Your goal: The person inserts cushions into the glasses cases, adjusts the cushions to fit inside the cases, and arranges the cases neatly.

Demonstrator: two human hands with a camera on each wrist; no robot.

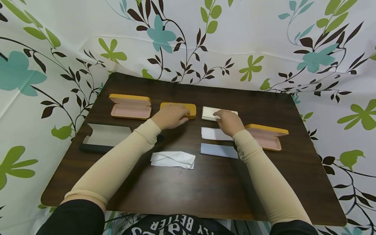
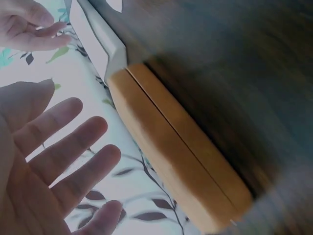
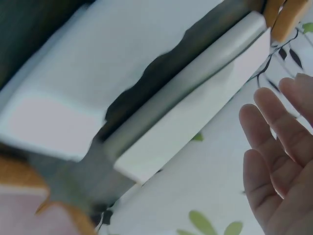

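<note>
A closed yellow hinged case (image 1: 192, 110) lies at the middle of the table's far side. Over it is my left hand (image 1: 172, 116), and in the left wrist view the fingers of that hand (image 2: 63, 161) are spread apart from the closed case (image 2: 171, 147). To the right, my right hand (image 1: 229, 122) reaches over a cream folded flat piece (image 1: 209, 113). The right wrist view has this piece (image 3: 195, 107) beside the loosely extended fingers of my right hand (image 3: 283, 161). Neither hand grips anything. Fingertip contact cannot be told.
Open yellow cases with pink lining stand at far left (image 1: 130, 111) and right (image 1: 271, 140). A dark case with grey inside (image 1: 107, 135) lies open at left. Nearer are a white folded cloth (image 1: 215, 133), a light-blue cloth (image 1: 218, 150) and a crumpled white cloth (image 1: 173, 160).
</note>
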